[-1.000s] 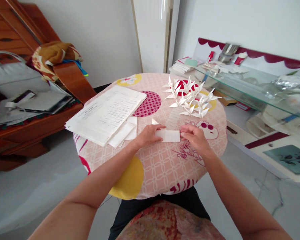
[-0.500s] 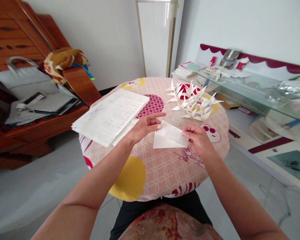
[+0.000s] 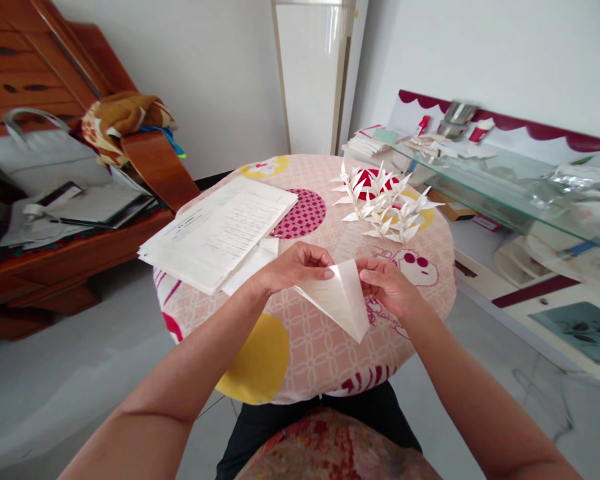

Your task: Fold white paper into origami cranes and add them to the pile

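Between my hands is a folded sheet of white paper (image 3: 343,297), held above the table with one corner pointing down toward me. My left hand (image 3: 305,267) pinches its upper left part between thumb and fingers. At its upper right edge, my right hand (image 3: 383,280) grips the paper with thumb and fingertips. Just beyond, a cluster of white folded paper cranes (image 3: 380,200) stands on the cloth. To the left lies a stack of printed sheets (image 3: 220,227), with a loose piece of white paper (image 3: 255,263) partly under it.
The round table has a pink patterned tablecloth (image 3: 310,347). On the right stands a glass-topped cabinet (image 3: 505,193) with papers, tins and plastic bags. A wooden sofa (image 3: 95,250) on the left carries a grey handbag (image 3: 35,150) and a brown blanket (image 3: 125,123).
The folded paper has been turned, so its long edge no longer lies level and a corner now points down. My left hand's fingers have curled in, and both hands have come closer together.
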`<state>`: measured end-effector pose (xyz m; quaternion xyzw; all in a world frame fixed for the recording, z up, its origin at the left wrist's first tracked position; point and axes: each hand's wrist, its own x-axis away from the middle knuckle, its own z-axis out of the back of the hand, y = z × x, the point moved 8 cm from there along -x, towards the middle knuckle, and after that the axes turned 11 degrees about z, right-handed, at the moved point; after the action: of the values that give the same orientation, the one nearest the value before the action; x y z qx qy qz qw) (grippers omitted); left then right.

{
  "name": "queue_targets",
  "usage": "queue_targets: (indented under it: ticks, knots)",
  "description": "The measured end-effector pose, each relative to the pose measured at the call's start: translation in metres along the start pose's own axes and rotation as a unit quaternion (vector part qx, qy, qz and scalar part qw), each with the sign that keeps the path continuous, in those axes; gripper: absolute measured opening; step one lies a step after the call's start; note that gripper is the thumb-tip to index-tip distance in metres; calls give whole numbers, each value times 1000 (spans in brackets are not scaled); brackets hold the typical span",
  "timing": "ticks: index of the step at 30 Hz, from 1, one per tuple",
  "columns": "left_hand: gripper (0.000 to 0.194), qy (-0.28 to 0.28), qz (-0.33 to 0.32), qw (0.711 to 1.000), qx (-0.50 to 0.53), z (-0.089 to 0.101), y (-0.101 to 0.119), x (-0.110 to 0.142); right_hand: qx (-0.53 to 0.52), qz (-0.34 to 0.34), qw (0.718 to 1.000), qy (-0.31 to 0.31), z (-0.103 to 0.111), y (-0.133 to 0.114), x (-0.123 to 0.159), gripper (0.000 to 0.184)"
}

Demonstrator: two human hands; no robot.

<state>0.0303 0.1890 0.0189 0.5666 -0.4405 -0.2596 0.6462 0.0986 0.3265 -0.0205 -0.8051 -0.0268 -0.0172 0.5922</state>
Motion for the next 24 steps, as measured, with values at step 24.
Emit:
queue_targets:
  ticks: [24]
  knots:
    - [25,65,-6,995,-73,-5,12,-5,213,107,971,0,-16,-36,-15,19]
